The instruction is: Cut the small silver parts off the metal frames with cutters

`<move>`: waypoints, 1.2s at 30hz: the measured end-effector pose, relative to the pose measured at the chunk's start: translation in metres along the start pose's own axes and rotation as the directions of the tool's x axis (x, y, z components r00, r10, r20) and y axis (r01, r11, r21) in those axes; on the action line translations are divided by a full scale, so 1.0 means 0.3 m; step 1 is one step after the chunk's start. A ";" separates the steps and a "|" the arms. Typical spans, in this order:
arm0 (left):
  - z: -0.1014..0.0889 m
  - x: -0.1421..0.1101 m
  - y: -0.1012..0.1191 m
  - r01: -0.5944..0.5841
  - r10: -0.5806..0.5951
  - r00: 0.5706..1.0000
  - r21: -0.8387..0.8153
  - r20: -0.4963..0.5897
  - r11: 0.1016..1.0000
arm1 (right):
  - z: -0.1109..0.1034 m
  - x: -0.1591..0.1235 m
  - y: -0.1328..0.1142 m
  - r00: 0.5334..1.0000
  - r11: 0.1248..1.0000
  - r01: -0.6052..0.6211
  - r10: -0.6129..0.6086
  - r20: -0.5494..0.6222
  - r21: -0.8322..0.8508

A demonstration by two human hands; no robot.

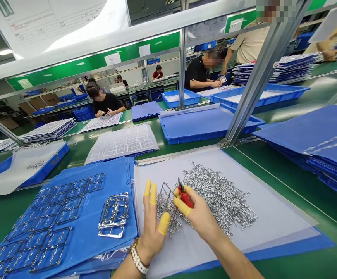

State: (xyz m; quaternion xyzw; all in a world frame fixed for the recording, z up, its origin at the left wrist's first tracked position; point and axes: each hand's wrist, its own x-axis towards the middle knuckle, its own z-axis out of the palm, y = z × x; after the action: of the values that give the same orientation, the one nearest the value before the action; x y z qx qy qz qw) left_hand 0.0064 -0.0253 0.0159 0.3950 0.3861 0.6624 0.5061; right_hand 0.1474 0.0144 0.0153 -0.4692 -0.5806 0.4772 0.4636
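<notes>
My left hand (152,228), with yellow finger cots on its fingers, grips a thin metal lead frame (165,193) by its edge. My right hand (199,213) is shut on red-handled side cutters (184,196), and their tips reach the frame. Below both hands, a heap of small silver metal parts (220,197) lies on a white plastic sheet (261,232). To the left, a stacked metal frame piece (113,215) and several similar frames (49,221) rest on a blue folder (119,182). A metal-link watch (138,255) sits on my left wrist.
A blue tray (206,124) and a stack of blue sheets (310,143) stand beyond and right of the white sheet. Metal uprights (244,85) rise from the green bench. Co-workers (203,69) handle items at the benches further on.
</notes>
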 end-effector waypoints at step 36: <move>-0.055 0.076 -0.113 0.436 -0.446 0.892 -0.388 0.070 0.812 | 0.059 -0.007 -0.057 0.945 0.382 0.308 -0.019 0.326 -0.871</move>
State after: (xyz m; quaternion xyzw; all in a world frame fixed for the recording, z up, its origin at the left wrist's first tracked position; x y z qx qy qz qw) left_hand -0.0002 0.0016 -0.0184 0.1770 0.3320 0.5954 0.7099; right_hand 0.1284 0.0084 0.0299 -0.5178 -0.8455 0.0899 0.0949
